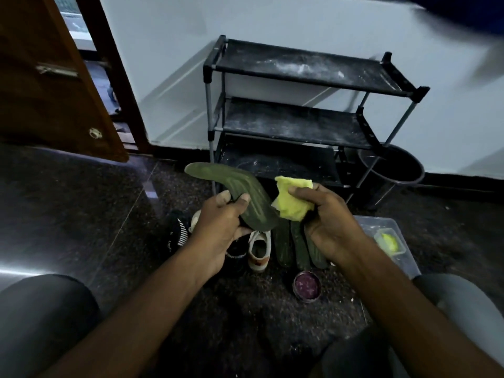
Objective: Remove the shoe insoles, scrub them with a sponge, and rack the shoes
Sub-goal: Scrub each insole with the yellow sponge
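My left hand (221,225) grips a dark green insole (240,189) by its lower end; the insole bends and points up to the left. My right hand (327,222) holds a crumpled yellow sponge (290,199) right beside the insole's lower edge. Below my hands, three more green insoles (297,246) lie side by side on the floor. A white shoe (259,249) and a black shoe with white stripes (178,230) stand on the floor, partly hidden by my left hand. The black three-shelf shoe rack (300,121) stands against the wall with nothing on its dusty shelves.
A round tin with purple contents (306,286) sits on the dark floor near my right forearm. A clear plastic box (387,241) holding a small yellow-filled tub is at the right. A dark bucket (392,165) stands right of the rack. A brown door (54,77) hangs open at the left.
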